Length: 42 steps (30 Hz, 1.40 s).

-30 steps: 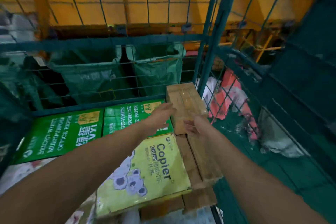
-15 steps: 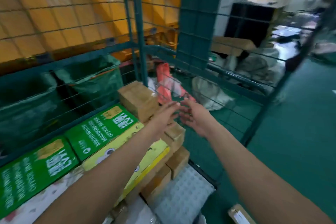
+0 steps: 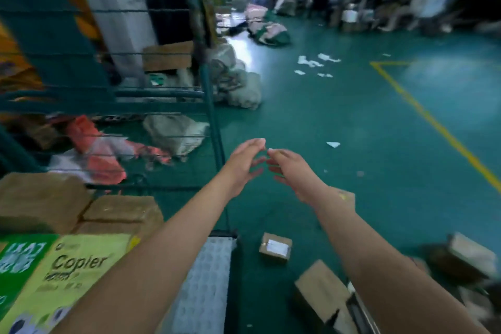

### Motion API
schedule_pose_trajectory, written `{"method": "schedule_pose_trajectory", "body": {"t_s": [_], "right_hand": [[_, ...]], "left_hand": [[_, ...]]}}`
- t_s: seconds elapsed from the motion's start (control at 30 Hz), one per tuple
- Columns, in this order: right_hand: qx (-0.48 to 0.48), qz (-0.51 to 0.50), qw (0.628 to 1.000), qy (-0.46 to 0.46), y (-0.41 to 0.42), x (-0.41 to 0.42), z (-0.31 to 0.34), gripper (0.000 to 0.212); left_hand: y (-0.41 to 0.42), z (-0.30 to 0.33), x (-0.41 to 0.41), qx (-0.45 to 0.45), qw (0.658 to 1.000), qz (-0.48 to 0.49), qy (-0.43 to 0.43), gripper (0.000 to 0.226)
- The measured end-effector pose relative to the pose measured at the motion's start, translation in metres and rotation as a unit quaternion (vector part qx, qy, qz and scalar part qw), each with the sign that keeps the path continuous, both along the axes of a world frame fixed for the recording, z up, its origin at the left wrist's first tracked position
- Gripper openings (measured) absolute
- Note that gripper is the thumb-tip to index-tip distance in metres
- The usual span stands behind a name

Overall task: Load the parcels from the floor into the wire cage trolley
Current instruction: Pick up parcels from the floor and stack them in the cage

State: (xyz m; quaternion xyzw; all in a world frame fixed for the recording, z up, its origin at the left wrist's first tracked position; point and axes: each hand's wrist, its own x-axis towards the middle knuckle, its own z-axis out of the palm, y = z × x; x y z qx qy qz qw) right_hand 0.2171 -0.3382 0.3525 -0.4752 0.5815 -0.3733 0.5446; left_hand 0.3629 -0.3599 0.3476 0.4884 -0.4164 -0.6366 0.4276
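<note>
Nearest, cardboard parcels [image 3: 320, 290] lie on the green floor [image 3: 352, 122], a small labelled one [image 3: 275, 247] just beside the wire cage trolley [image 3: 214, 127], where boxes [image 3: 119, 211] and copier paper [image 3: 73, 271] are stacked. Beyond, the left hand [image 3: 241, 167] and right hand [image 3: 291, 171] hover empty, fingers loosely spread, fingertips nearly meeting.
</note>
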Motion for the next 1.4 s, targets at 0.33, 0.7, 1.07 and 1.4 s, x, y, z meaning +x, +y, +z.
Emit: {"method": "schedule_pose_trajectory", "body": {"t_s": [0.33,0.7,1.07,1.4], "right_hand": [[0.055,-0.239,0.969,-0.025,0.103,-0.256,-0.051,0.024],[0.096,-0.466,0.874,-0.097,0.226,-0.418,-0.08,0.023],[0.133,-0.573,0.799,-0.123,0.273,-0.449,-0.098,0.036],[0.153,-0.617,0.758,-0.145,0.191,-0.383,-0.123,0.035]], "left_hand": [[0.03,-0.019,-0.245,0.006,0.98,-0.199,-0.024,0.021],[0.084,-0.053,-0.428,0.03,0.939,-0.34,-0.047,0.038],[0.088,-0.073,-0.492,0.042,0.892,-0.446,-0.064,0.033],[-0.004,-0.107,-0.464,0.074,0.844,-0.52,-0.11,0.034]]}}
